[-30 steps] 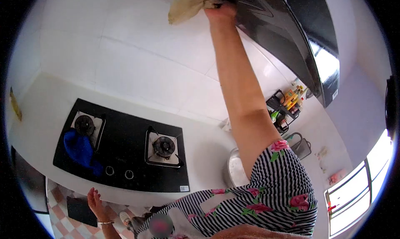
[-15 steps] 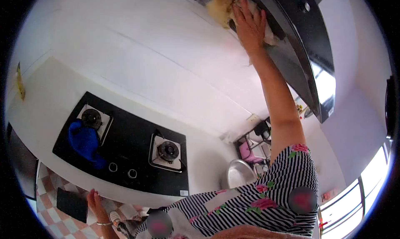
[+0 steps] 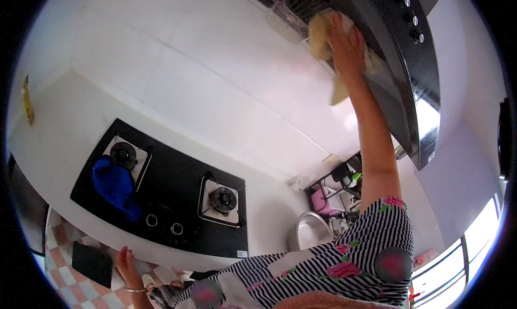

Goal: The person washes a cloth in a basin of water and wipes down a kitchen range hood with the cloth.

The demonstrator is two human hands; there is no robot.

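My right hand (image 3: 349, 46) is raised to the underside of the black range hood (image 3: 401, 66), holding a pale yellow cloth (image 3: 321, 37) flat against it. The fingers are stretched over the cloth, and a corner of it hangs below my wrist. Low on the left, my left hand (image 3: 127, 266) is beside the counter's front edge, its fingers loosely apart with nothing in them. A blue cloth (image 3: 114, 185) lies crumpled over the left side of the black gas stove (image 3: 172, 196), partly against the left burner (image 3: 123, 155).
A clear plastic oil cup (image 3: 287, 22) hangs under the hood near the wall. Right of the stove stand a metal basin (image 3: 312, 231) and a black rack (image 3: 328, 185) with a pink item. A yellow object (image 3: 28, 101) is at the far left.
My right hand has slid the yellow cloth rightward and slightly down along the hood's underside, and the oil cup now shows. My left hand has barely moved. The view has shifted slightly.
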